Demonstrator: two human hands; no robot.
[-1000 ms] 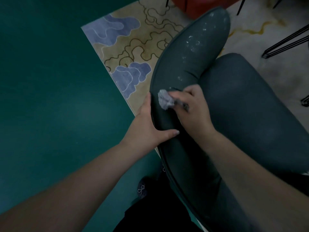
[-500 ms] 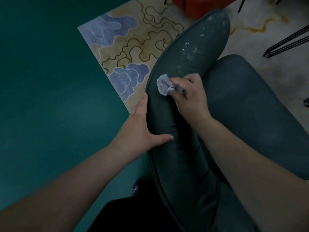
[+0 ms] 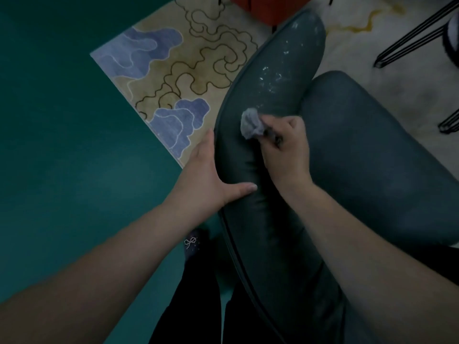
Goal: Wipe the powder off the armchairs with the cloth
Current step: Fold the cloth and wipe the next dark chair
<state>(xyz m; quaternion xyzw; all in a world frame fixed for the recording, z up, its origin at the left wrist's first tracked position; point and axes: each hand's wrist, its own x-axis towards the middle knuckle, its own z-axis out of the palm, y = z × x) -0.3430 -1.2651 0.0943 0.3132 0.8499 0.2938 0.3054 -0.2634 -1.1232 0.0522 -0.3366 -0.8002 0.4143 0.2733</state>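
Observation:
A dark grey armchair (image 3: 367,150) fills the right of the head view, its long padded armrest (image 3: 250,234) running from bottom centre up to the top. White powder (image 3: 272,79) speckles the upper part of the armrest. My right hand (image 3: 285,150) grips a bunched grey cloth (image 3: 250,124) and presses it on the armrest just below the powder. My left hand (image 3: 211,180) rests flat against the armrest's outer side, thumb laid across its top.
A beige rug with blue cloud shapes (image 3: 178,78) lies left of the chair on a green floor (image 3: 62,145). A red seat (image 3: 268,6) stands at the top. Black metal chair legs (image 3: 412,40) stand at the upper right. My dark shoe (image 3: 193,244) shows below.
My right hand has slid the cloth up the armrest toward the powder, then a little back toward its outer edge. My left hand has stayed on the armrest's side.

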